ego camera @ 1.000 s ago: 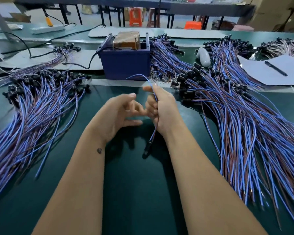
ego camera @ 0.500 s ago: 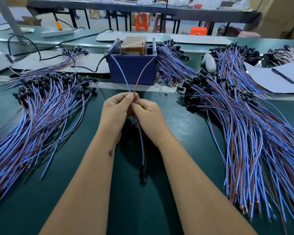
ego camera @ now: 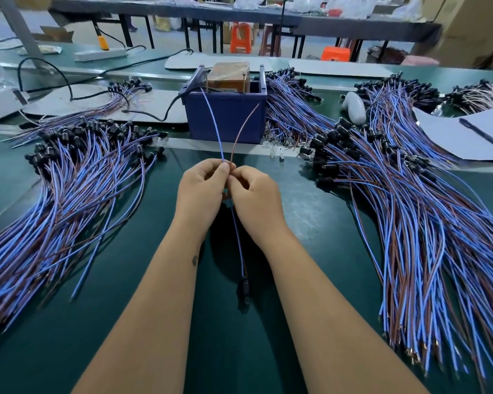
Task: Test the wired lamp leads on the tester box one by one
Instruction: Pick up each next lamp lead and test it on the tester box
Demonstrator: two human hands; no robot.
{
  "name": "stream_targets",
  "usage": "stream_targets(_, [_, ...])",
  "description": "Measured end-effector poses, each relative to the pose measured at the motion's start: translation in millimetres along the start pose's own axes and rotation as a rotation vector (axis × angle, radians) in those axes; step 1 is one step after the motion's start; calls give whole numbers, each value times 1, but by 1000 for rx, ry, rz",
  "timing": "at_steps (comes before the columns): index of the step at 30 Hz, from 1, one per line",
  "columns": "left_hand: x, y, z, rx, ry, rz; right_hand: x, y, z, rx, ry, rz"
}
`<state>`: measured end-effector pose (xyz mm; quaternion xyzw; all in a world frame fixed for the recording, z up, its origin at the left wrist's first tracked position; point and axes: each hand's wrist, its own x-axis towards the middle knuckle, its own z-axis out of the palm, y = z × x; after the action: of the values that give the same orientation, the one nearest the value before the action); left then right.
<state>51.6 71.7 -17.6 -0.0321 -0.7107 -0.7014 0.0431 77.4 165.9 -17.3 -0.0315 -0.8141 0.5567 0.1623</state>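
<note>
A dark green workbench (ego camera: 310, 223) spreads under everything. On its right side lies a wide pile of blue and brown lamp leads (ego camera: 410, 217), and a second pile (ego camera: 49, 200) fans out on the left. Between them, toward the back, stands the blue tester box (ego camera: 225, 115). A sheet of paper (ego camera: 450, 137) with a pen (ego camera: 480, 131) lies at far right. The left hand (ego camera: 201, 191) and right hand (ego camera: 255, 199) touch, each pinching one lamp lead (ego camera: 239, 245). Its blue wire (ego camera: 212, 120) and brown wire (ego camera: 244, 129) rise toward the box, while its black socket (ego camera: 244, 290) hangs near the bench between the forearms.
</note>
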Motion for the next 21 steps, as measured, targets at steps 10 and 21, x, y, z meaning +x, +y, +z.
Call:
stream_targets(10, [2,-4,-3,93,59,69,-3,2,0,-156,95,-133])
stream_targets(21, [-1,1,-2,18,88,52,-8,-4,0,-182,84,-223])
